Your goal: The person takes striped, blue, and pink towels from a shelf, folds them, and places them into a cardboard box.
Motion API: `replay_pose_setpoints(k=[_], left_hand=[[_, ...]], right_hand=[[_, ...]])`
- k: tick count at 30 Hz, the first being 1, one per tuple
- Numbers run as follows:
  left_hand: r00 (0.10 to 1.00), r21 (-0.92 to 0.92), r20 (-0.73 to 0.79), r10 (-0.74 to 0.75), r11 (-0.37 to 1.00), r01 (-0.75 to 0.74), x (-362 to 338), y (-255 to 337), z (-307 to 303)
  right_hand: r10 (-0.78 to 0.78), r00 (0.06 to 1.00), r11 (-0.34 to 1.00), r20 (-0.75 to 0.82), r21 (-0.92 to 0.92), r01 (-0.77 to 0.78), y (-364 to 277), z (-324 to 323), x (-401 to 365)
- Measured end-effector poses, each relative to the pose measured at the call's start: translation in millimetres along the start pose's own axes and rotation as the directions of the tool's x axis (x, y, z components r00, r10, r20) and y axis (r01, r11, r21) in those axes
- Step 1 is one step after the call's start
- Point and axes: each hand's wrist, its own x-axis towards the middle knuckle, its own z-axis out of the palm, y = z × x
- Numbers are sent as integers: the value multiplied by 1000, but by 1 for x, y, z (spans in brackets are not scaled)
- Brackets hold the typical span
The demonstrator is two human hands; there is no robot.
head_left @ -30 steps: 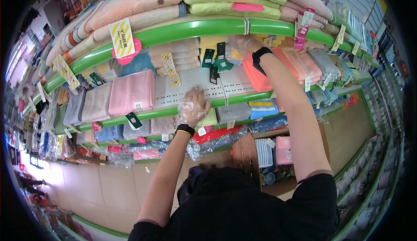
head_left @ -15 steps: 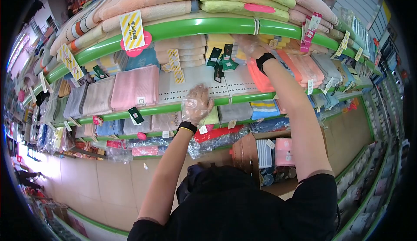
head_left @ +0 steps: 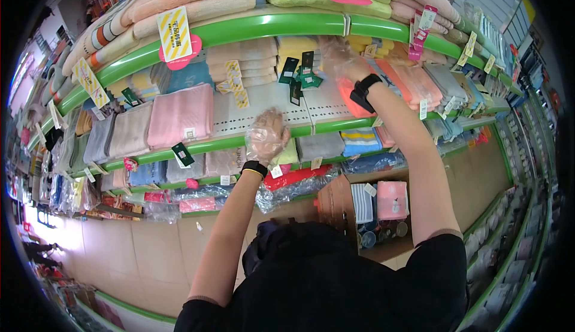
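My left hand, in a clear plastic glove, rests palm down with fingers stretched out at the front of the white perforated shelf. My right hand, gloved the same way, reaches to the back of this shelf beneath the upper green edge. Its fingers are blurred and partly hidden. Yellow folded towels lie to its left, and more yellow towels to its right. Just below its wrist is a stack of coral towels. Dark green tags hang between my hands.
A pink towel stack stands left of my hands. Above runs the green shelf rail, bearing thick folded towels. Below, an open cardboard box on the floor holds striped and pink towels and several jars. Another shelf row curves along the right.
My right hand has shifted slightly at the back of the shelf, its wrist turning. My left hand stays on the shelf front. The view has moved slightly.
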Motion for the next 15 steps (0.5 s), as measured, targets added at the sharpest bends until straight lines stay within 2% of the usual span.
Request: replay_pose_setpoints(k=[3,4,5,7,8,10,11,12,13,15], left_hand=[[1000,-12,12,2,1000,-1,3,2,-7],[1000,-30,9,-2,1000,2,3,2,-9],[1000,-47,7,-5,999,6,4,2,-10],[1000,-50,-23,14,999,-15,4,0,-5],[998,-51,-57,22,998,-25,3,0,-2],[997,-45,-64,33,998,-36,3,0,-1],[997,-36,-77,30,999,-33,3,0,-2],[996,-33,-75,38,999,-40,2,0,-1],[996,-33,-78,30,999,-33,2,0,-1],[996,-29,-83,27,999,-30,3,1,-1]], right_hand=[[34,998,998,60,-47,-31,-28,-12,-29],[10,1000,994,-13,-106,-12,-38,-2,-39],[20,1000,994,-9,-105,-21,-44,6,-51],[-112,958,991,263,-37,126,-67,-15,-76],[-100,958,993,269,-33,113,-69,3,-79],[87,993,933,82,344,-110,-73,42,-76],[96,992,931,80,347,-118,-71,49,-71],[294,949,770,112,560,-305,-71,46,-65],[462,866,526,189,728,-439,-73,42,-59],[498,842,544,207,682,-489,-79,49,-50]])
